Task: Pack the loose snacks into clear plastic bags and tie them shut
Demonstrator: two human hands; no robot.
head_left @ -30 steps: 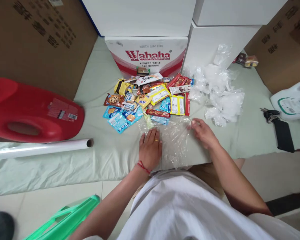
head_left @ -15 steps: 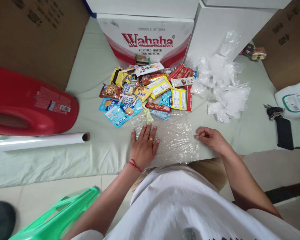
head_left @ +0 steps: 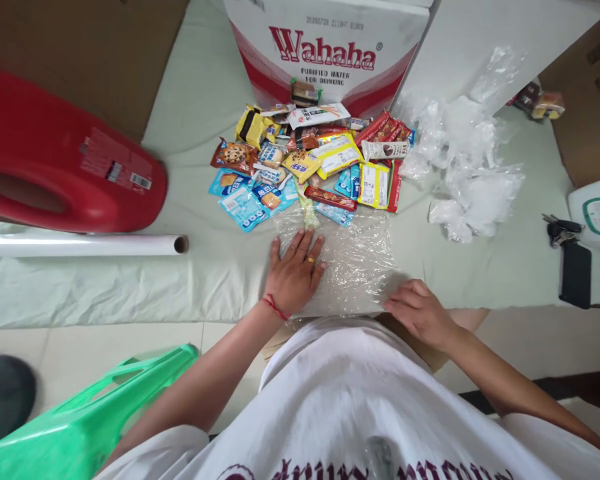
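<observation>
A sheet of clear plastic film (head_left: pixel 363 257) lies wrinkled at the table's near edge. My left hand (head_left: pixel 296 270) rests flat on its left part, fingers spread, palm down. At the film's near right corner, my right hand (head_left: pixel 415 310) has its fingers pressed together on the plastic edge; the fingertips are partly hidden. Just beyond the film is a pile of wrapped snacks (head_left: pixel 337 157), with blue, yellow and red packets. A pale green wrapper (head_left: pixel 309 208) from the pile reaches close to my left fingertips.
Crumpled clear plastic bags (head_left: pixel 480 180) lie right of the snacks. A Wahaha carton (head_left: pixel 330 50) stands behind. At the left are a red jug (head_left: pixel 70 160) and a white roll (head_left: pixel 80 245). Keys (head_left: pixel 563 230), a black phone (head_left: pixel 575 273) and a white bottle (head_left: pixel 597 210) sit at the right.
My right hand has moved nearer to me along the film's right side, to its near corner. My left hand stays flat on the film. The camera view has tilted downward.
</observation>
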